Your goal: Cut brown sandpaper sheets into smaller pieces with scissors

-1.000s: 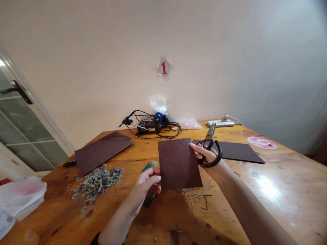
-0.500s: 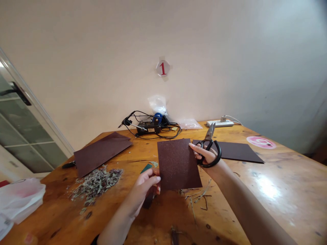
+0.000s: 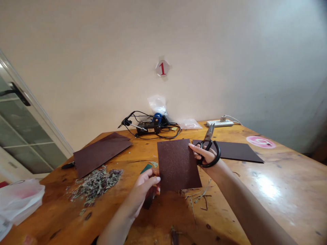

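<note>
Between my hands is a rectangular dark brown sheet point(image 3: 177, 165) with a speckled face, held upright above the table. My left hand point(image 3: 148, 183) has its thumb and fingers closed at the lower left edge. With the thumb on its upper right edge, my right hand point(image 3: 206, 154) also holds black-handled scissors point(image 3: 211, 132). Their blades point up and away from the sheet, and look closed. Below my left hand shows a dark strip point(image 3: 148, 202); whether the hand holds it I cannot tell. Behind that hand lies a teal piece point(image 3: 146, 168), partly hidden.
Larger brown sheets point(image 3: 102, 154) lie at left, another point(image 3: 240, 151) at right. A heap of dried leaf bits point(image 3: 98, 183) and loose stems point(image 3: 201, 195) lie nearby. At the back are a black device with cables point(image 3: 148, 126) and a power strip point(image 3: 219, 123). A plastic bag point(image 3: 21, 199) is at left.
Almost nothing differs. Both hands, the sheet and the scissors keep their places, apart from a very slight shift of the view.
</note>
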Motion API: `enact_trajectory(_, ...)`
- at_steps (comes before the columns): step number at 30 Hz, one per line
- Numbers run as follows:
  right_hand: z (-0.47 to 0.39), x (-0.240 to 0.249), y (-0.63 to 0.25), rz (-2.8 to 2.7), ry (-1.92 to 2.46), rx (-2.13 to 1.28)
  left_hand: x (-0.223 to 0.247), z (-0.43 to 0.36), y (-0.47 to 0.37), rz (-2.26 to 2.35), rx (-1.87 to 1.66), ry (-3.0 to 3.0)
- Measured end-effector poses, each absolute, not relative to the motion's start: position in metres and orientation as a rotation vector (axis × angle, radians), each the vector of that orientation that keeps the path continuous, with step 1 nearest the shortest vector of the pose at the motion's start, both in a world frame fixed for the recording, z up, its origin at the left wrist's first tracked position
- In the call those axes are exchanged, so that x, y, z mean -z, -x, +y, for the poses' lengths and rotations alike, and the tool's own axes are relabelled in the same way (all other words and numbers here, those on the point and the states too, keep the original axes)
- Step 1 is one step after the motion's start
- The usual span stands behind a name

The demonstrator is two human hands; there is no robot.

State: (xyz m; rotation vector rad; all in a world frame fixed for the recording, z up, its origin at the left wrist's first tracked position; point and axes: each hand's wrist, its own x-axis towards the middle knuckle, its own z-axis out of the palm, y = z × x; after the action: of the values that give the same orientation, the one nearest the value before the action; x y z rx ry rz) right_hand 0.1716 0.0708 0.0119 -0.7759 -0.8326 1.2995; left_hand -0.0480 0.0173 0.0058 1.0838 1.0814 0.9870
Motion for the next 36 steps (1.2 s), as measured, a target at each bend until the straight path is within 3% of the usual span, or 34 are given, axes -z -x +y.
enact_trajectory(36, 0.0728, -0.0134, -0.1711, -0.761, 0.790, -1.349, -0.0039, 0.0175, 0.0486, 1.047, -0.990, -1.096)
